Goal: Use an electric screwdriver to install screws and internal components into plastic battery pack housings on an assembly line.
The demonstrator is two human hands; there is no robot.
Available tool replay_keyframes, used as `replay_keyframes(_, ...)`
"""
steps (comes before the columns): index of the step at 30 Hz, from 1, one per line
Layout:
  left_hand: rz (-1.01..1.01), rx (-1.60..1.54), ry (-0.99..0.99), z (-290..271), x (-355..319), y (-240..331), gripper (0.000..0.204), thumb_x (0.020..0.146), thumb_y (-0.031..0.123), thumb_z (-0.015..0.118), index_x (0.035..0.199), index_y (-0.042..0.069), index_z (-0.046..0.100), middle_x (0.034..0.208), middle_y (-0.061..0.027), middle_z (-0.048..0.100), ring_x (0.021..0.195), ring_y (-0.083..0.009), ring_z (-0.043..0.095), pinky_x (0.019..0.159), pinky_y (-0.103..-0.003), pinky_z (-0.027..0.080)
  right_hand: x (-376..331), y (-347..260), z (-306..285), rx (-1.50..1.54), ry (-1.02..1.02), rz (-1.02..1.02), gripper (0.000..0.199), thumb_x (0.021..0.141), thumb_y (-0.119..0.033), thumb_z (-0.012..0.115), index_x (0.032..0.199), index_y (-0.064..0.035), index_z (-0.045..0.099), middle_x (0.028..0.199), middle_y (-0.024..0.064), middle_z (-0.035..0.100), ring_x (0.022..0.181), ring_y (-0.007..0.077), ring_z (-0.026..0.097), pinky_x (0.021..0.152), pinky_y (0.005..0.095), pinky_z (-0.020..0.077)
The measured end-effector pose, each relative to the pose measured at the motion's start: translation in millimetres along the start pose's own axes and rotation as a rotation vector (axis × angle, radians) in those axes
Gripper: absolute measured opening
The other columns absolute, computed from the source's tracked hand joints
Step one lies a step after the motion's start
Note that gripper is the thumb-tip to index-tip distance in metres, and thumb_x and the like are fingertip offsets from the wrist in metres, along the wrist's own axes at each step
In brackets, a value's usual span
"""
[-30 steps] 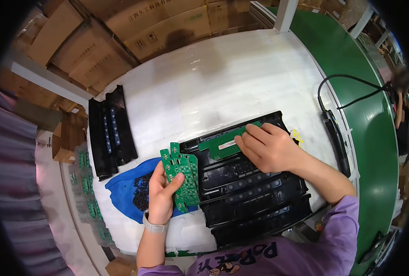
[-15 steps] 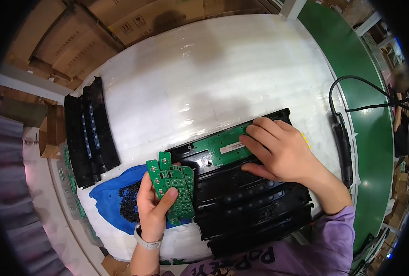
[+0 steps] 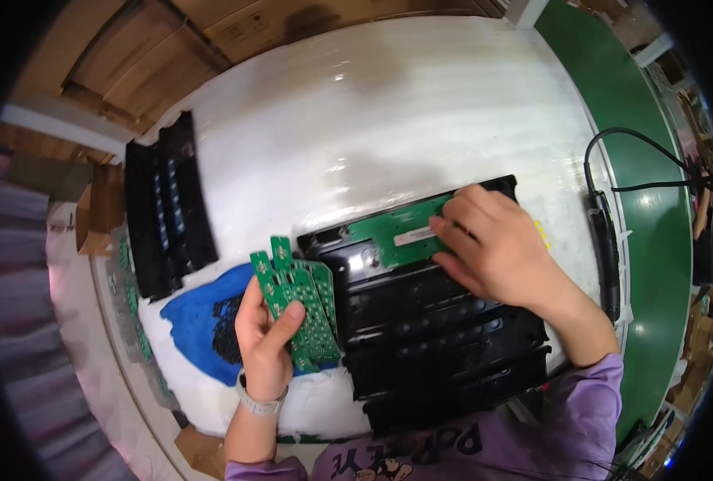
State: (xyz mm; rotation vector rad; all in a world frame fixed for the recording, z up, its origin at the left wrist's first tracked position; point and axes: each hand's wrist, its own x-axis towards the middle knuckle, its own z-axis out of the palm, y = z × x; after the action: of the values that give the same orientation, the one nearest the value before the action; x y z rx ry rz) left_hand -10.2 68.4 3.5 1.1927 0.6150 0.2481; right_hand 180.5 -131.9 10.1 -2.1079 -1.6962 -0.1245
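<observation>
A small stack of green circuit boards (image 3: 315, 317) is gripped in my left hand (image 3: 267, 337), thumb on top, left of the black plastic panels. My right hand (image 3: 489, 248) bends its fingers over the right part of another green circuit board (image 3: 404, 234), which lies in the farthest black plastic panel (image 3: 348, 263) and carries a white label. Whether those fingertips pinch the board or only press on it is hidden. Nearer to me, several more black panels (image 3: 445, 353) lie side by side, with rows of round holes.
Small black screws or similar bits (image 3: 227, 330) lie on a blue cloth (image 3: 192, 321) at left. Beyond stand two black panels (image 3: 172, 204). A corded black tool (image 3: 605, 256) lies at the right edge. Cardboard boxes (image 3: 156, 60) line the far left; a green surface (image 3: 605, 88) runs along the right.
The whole view has shifted slightly. My right hand stays over the board in the far panel with its fingers a little more curled. My left hand keeps hold of the stack.
</observation>
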Motion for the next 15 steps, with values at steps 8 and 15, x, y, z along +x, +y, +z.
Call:
replay_keyframes(8, -0.090, -0.481, -0.198, 20, -12, 8, 0.051, 0.084, 0.025, 0.050, 0.126, 0.001, 0.037, 0.116, -0.0163, 0.050, 0.080, -0.0188, 0.057, 0.073, -0.029, 0.047, 27, -59, -15, -0.015, 0.317, -0.373, 0.014, 0.064, -0.016, 0.061, 0.077, -0.0107, 0.060, 0.086, 0.0008, 0.053, 0.087, 0.0151, 0.054, 0.062, 0.0269, 0.0420)
replay_keyframes(15, -0.104, -0.450, -0.393, 26, -30, 0, 0.071, 0.076, 0.037, 0.066, 0.126, 0.000, 0.032, 0.080, -0.0039, 0.048, 0.057, -0.0117, 0.040, 0.048, -0.022, 0.031, 64, -59, -19, 0.119, 0.108, -0.581, 0.016, 0.069, -0.022, 0.060, 0.068, -0.0086, 0.052, 0.080, 0.0006, 0.054, 0.088, 0.0193, 0.053, 0.070, 0.0310, 0.0459)
